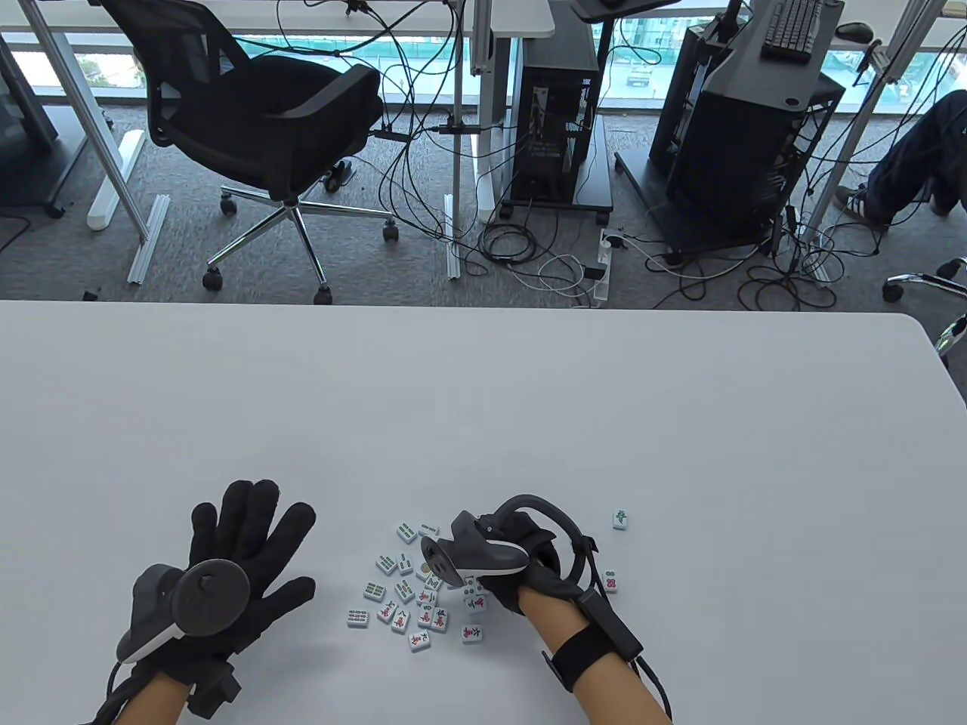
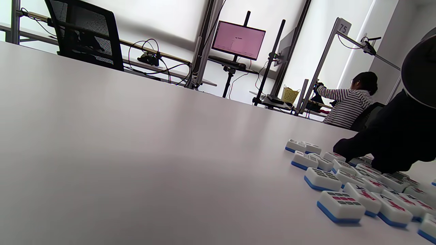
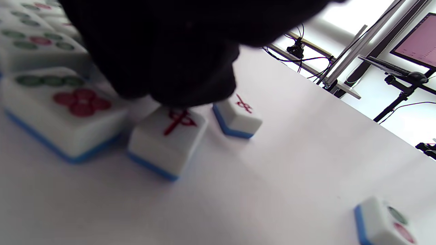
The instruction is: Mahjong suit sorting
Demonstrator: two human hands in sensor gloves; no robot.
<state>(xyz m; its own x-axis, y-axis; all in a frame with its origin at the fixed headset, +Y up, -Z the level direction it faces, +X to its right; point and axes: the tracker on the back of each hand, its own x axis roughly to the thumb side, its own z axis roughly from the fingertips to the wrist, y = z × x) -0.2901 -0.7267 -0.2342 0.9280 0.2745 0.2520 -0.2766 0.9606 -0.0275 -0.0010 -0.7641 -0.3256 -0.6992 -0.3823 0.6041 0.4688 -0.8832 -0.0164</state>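
The right hand [image 1: 521,574] sits directly over the mahjong tiles [image 1: 412,596], its grip hidden, while the left hand [image 1: 227,574] lies spread flat beside them.

Left hand [image 1: 242,559] flat, spread; right hand [image 1: 529,566] reaching down.

Layout on the counter [image 1: 483,393]. A cluster of mahjong tiles [image 1: 408,596] lies near the counter's near edge, between the two hands. The left hand [image 1: 227,574] rests flat on the counter, left of the cluster and apart from it. The right hand [image 1: 514,566] sits over the cluster's right part, fingertips [image 3: 190,85] on a tile. Two stray tiles lie right of that hand: one [image 1: 610,580] just beside it, another [image 1: 620,519] farther back.
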